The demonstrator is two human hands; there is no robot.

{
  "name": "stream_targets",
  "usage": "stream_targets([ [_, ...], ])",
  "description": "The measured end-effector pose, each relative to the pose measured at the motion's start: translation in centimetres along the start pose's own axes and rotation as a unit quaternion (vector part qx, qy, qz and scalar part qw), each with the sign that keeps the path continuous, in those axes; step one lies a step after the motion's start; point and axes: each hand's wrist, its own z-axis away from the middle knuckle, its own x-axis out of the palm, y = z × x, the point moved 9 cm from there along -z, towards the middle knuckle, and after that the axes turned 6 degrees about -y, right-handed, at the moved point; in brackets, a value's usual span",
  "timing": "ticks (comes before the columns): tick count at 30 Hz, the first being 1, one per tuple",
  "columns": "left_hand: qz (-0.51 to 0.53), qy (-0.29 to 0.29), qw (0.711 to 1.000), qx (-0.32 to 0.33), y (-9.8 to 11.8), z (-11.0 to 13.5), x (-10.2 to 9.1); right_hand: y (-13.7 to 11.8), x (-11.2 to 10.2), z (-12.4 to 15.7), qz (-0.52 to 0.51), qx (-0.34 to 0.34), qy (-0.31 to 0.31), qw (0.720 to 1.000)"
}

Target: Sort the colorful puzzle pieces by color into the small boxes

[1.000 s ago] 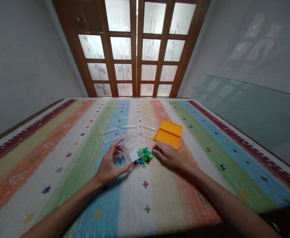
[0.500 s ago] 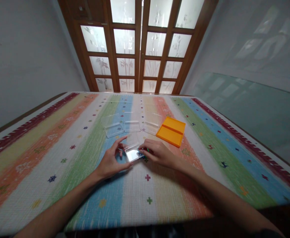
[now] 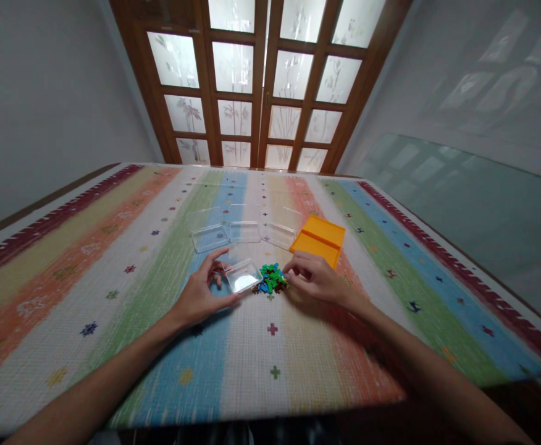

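My left hand (image 3: pixel 210 285) grips a clear plastic box (image 3: pixel 244 276) by its left side, thumb at the near edge and fingers behind. The box is tilted, and its bottom shines with reflected light. Just to its right lies a heap of small green, blue and brown pieces (image 3: pixel 272 278) on the cloth; they are too small to name. At the heap's right edge is my right hand (image 3: pixel 311 277), its fingers curled together with the tips against the pieces. Whether anything is between those fingertips I cannot make out.
Behind the hands stand three clear open boxes, a left one (image 3: pixel 210 238), a middle one (image 3: pixel 245 232) and a right one (image 3: pixel 280 235). An open orange case (image 3: pixel 319 240) lies right of them. A striped tablecloth (image 3: pixel 252 371) covers the table; wooden doors (image 3: pixel 261 93) stand beyond.
My right hand has moved right, away from the clear box, uncovering the heap of pieces. My left hand has shifted slightly left and up with the box.
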Motion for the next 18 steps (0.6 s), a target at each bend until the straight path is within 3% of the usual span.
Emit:
stream_targets([
  [7,-0.004,0.002,1.0,0.004,-0.2,-0.1,-0.1,-0.5,2.5,2.1,0.046,0.045,-0.063,0.996],
  [18,-0.016,0.003,1.0,0.0,0.1,0.0,-0.3,0.3,3.1,1.7,0.07,0.039,-0.051,0.995],
])
